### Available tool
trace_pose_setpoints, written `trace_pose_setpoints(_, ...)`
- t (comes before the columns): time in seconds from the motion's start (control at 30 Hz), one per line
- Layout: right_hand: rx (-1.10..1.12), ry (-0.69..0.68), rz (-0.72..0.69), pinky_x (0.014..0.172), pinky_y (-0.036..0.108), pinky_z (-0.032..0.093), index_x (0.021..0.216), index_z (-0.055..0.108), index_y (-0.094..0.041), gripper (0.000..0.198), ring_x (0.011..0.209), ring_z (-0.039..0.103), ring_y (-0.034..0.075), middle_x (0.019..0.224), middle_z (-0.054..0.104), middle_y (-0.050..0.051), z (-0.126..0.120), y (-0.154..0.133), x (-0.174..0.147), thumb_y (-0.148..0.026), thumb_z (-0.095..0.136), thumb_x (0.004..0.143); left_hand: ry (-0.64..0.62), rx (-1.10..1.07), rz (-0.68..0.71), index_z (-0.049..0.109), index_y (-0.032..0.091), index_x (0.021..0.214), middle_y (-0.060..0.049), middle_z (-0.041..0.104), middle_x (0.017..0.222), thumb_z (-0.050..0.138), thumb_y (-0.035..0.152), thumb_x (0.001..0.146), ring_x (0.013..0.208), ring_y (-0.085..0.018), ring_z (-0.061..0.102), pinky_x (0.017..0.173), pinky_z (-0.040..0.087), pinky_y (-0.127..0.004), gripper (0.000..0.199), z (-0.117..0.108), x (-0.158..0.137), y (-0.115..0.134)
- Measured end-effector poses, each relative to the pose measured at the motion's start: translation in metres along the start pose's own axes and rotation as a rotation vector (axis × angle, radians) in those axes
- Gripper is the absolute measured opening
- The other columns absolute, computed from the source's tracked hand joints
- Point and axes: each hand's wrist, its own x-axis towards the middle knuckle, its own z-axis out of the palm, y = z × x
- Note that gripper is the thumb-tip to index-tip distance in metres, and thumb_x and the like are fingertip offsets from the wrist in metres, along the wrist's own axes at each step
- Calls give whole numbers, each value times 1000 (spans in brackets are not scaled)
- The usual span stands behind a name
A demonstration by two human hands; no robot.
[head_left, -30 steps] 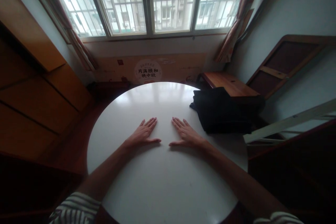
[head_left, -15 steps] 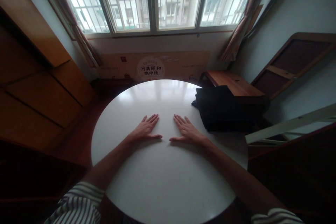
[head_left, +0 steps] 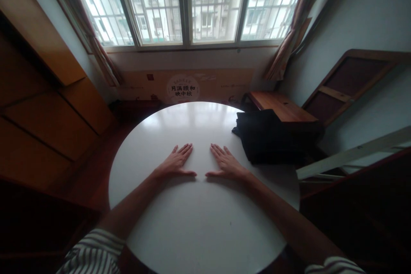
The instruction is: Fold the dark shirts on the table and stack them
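**Plainly, left hand (head_left: pixel 175 163) and right hand (head_left: pixel 228 165) lie flat on the white surface (head_left: pixel 199 222)**

Both hands are spread wide and hold nothing, palms down around the middle of the round surface, about level with each other. On each, the thumb stands well away from the fingers; the two thumb tips point at one another (near, but not touching), and the fingers slant inward toward the far edge.

The black cloth (head_left: pixel 268 137) lies folded at the far right edge of the surface, its ragged left corner reaching inward. It sits nearer the right hand, apart from it; whether it overhangs the edge is too dark to tell.

Striped sleeves (head_left: pixel 96 250) show at the forearms. Beyond the far right edge stands a brown wooden bench (head_left: pixel 282 107), and past the far edge a printed banner (head_left: pixel 183 88) runs beneath the window (head_left: pixel 160 8).
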Motion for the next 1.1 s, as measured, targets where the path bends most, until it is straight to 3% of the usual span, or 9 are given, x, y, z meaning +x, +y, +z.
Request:
trace_pose_setpoints(0.53,1,8,-3,121,55,14,159,17,-7,114,150,17,36,161,20,22,0,-1,1,-86,40,79,13,-11,1,13,17,160,-19,15,163,47,86,76,151,-35,15,121,7,-54,113,-1,0,1)
trace_pose_setpoints(0.77,1,-43,21,121,55,13,157,22,-2,116,151,15,35,161,16,23,-7,-6,1,-88,36,79,3,-12,-14,13,10,159,-24,10,162,46,88,74,151,-36,11,122,12,-52,119,2,0,2)
trace_pose_setpoints(1.1,10,2,5,121,55,14,159,19,-8,116,150,19,37,161,20,22,-2,-3,2,-88,39,77,0,-5,-18,14,8,158,-23,10,162,46,88,74,152,-35,10,122,11,-49,121,2,1,2)
